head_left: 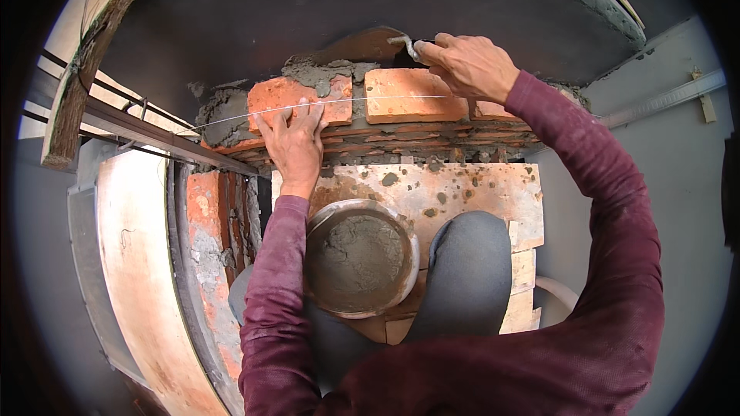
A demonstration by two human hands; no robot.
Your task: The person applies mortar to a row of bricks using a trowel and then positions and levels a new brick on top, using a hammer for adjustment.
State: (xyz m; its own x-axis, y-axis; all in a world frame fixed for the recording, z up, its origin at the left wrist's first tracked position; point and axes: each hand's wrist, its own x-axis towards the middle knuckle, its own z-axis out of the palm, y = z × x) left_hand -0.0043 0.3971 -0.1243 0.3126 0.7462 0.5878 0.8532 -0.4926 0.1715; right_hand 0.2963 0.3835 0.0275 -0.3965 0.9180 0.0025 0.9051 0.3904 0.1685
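Note:
My left hand [295, 145] lies with fingers spread on the near face of an orange brick [266, 97] at the left of the top course. My right hand [472, 65] is closed round the handle of a trowel [366, 46]. Its brown-grey blade points left, just behind the bricks. Wet grey mortar [314, 74] sits behind and on the back edge of the left brick. A second brick [408, 108] stands to its right, a gap between them. A thin white string [231, 118] runs across the bricks' near faces and passes by my left fingers.
A round bucket [414, 254] of mortar [358, 258] stands between my knees on a spattered board [462, 185]. Left are a metal bar [173, 136], a wooden post [73, 100] and a brick pillar [206, 223]. A dark surface [254, 15] rises behind the bricks; a grey wall is at right.

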